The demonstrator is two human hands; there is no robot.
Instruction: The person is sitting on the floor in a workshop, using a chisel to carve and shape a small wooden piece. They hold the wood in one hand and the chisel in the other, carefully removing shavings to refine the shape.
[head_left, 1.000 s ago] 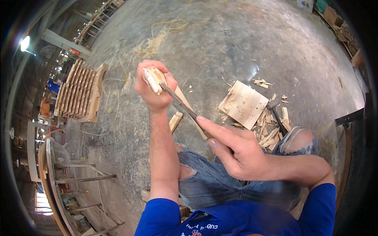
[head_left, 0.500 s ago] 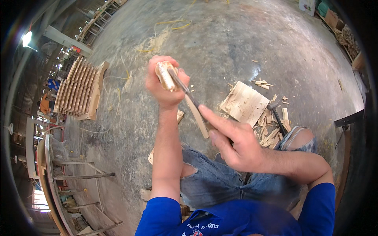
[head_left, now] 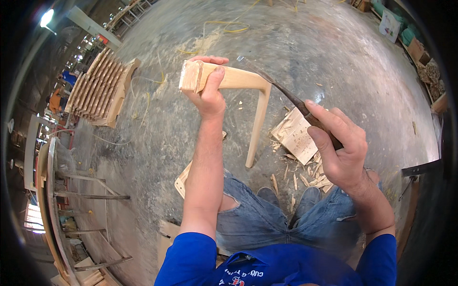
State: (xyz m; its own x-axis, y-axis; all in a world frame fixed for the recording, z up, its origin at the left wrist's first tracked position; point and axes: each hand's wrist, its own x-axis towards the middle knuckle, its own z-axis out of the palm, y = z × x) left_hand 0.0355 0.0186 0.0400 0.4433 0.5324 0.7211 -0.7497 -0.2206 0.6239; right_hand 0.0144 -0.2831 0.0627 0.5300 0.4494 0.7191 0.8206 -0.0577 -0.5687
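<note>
Fingers (head_left: 211,59) of the left hand (head_left: 209,93) clamp an angled wooden piece (head_left: 241,78) by one end above the floor (head_left: 296,43); the right hand (head_left: 344,145) grips a chisel (head_left: 286,93), whose tip (head_left: 241,59), swung carelessly, could nick the left thumb (head_left: 213,80) or gouge the piece.

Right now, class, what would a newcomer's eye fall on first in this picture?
First, the pale, bent wooden piece, its thick end in the left grip, near the upper middle. Then the slim, dark tool slanting up-left from the right grip. At left, stacked wooden parts.
</note>
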